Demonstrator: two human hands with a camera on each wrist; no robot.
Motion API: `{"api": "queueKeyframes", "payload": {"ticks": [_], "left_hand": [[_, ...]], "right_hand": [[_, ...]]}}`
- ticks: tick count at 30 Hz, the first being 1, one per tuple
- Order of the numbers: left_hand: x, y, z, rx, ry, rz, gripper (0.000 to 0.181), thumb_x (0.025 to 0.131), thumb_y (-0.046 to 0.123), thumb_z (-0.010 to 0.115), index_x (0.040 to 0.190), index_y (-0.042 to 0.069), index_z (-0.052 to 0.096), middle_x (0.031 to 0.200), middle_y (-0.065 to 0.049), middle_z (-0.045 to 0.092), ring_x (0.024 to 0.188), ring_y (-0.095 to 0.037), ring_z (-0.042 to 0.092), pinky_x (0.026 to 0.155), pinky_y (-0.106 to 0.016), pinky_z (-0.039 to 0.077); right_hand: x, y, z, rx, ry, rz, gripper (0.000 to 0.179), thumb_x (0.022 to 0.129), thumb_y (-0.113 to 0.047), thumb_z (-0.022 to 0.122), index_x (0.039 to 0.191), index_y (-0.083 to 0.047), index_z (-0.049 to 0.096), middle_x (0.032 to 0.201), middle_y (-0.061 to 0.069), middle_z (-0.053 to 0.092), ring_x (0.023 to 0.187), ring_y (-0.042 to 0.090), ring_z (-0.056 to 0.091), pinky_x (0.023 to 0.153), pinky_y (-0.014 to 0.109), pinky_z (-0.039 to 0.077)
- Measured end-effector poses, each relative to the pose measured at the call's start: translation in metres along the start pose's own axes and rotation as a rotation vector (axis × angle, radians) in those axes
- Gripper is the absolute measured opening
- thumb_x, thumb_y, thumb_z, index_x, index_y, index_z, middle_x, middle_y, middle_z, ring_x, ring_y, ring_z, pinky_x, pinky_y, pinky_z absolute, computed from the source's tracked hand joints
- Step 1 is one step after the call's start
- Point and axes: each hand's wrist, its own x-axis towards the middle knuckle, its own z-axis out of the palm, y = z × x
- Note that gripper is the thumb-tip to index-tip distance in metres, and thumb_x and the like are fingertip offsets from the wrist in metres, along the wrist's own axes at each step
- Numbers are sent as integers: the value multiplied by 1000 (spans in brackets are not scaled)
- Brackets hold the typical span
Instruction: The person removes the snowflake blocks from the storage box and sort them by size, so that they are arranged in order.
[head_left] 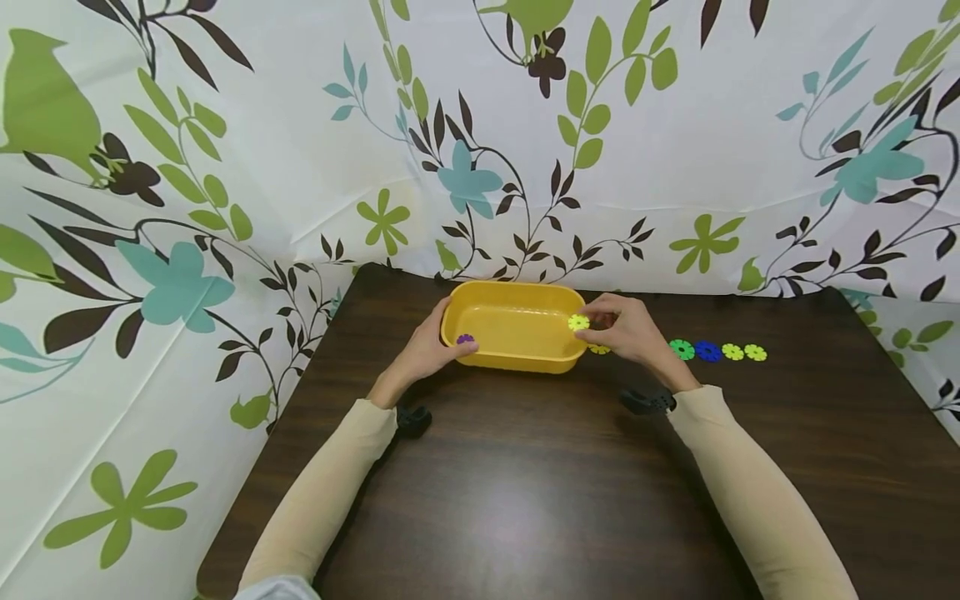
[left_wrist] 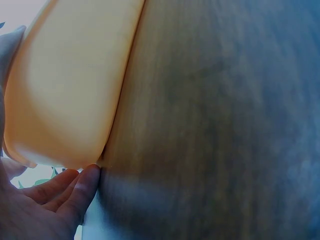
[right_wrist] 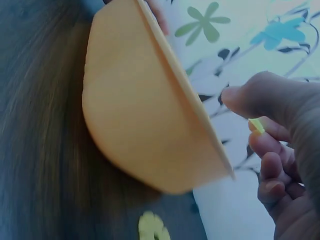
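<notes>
A yellow plastic tub [head_left: 517, 332] stands on the dark table. My left hand [head_left: 429, 343] grips its left end, thumb over the rim and fingers along the outside; in the left wrist view these fingers [left_wrist: 82, 187] lie at the bottom of the tub wall. Beside the left thumb, inside the tub, shows a small purple notched disc [head_left: 465, 339]. Over the tub's right rim, my right hand [head_left: 621, 327] pinches a yellow-green notched disc [head_left: 578, 322]. Only a sliver of that disc [right_wrist: 257, 125] shows between the fingers in the right wrist view.
Another yellow notched disc [head_left: 598, 350] lies on the table by the tub's right end, partly hidden. Further right, a green disc [head_left: 682, 349], a blue disc [head_left: 708, 351] and two yellow discs [head_left: 744, 352] form a row. A patterned cloth [head_left: 480, 242] hangs behind the table [head_left: 525, 467].
</notes>
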Motion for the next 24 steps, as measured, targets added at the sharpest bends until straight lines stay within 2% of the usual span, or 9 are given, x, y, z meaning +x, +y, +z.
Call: {"api": "queueKeyframes", "payload": {"ticks": [7, 14, 18, 24], "left_hand": [[0, 0, 2, -2, 1, -12, 116, 90, 52, 86, 176, 19, 15, 173, -18, 40, 152, -40, 51, 128, -60, 43], [0, 0, 3, -5, 1, -6, 115, 90, 52, 86, 175, 20, 16, 172, -17, 42, 151, -40, 52, 128, -60, 43], [0, 1, 2, -3, -1, -15, 115, 90, 53, 85, 176, 20, 15, 172, -17, 42, 151, -40, 52, 128, -60, 42], [0, 1, 2, 1, -4, -18, 115, 90, 52, 85, 176, 20, 14, 173, -17, 41, 152, -40, 51, 129, -61, 42]], "right_hand": [[-19, 27, -20, -33, 93, 3, 28, 89, -16, 92, 113, -4, 84, 97, 13, 73, 79, 13, 56, 67, 19, 46], [-43, 53, -44, -58, 177, 32, 29, 90, -15, 91, 116, -4, 83, 101, 11, 72, 78, 3, 55, 67, 15, 46], [-57, 66, -58, -66, 232, 63, 30, 91, -17, 90, 117, -3, 83, 103, 9, 72, 79, -1, 54, 67, 13, 45], [-80, 91, -80, -121, 287, 152, 36, 95, -24, 88, 123, -2, 81, 104, -3, 70, 82, -4, 53, 66, 12, 44]]}}
